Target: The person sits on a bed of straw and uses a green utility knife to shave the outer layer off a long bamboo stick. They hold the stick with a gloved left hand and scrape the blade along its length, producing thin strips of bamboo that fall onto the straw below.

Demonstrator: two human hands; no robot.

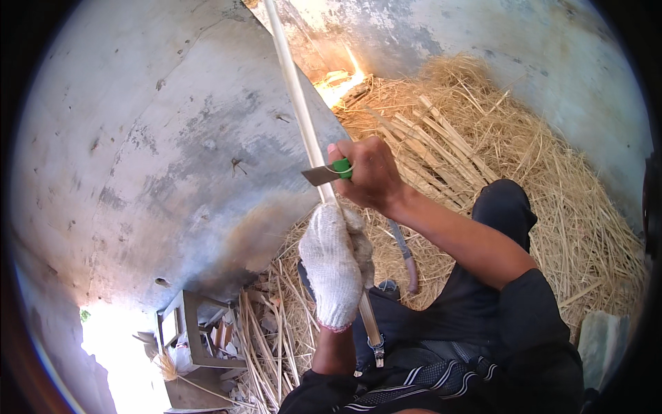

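Observation:
My left hand (332, 265), in a white knitted glove, is closed around a long pale stick (296, 96) that runs from my lap up and away past the top of the view. Just above the glove, my bare right hand (369, 172) grips a knife with a green handle (343, 168). Its grey blade (319, 176) points left and lies against the stick. My knee in dark trousers (507, 207) shows to the right.
A stained grey concrete wall (158, 152) fills the left and top. A heap of straw shavings and split pale strips (441, 138) covers the ground at right. A small wooden frame (183, 331) and scraps lie at lower left. A curved tool (403, 252) rests on the straw.

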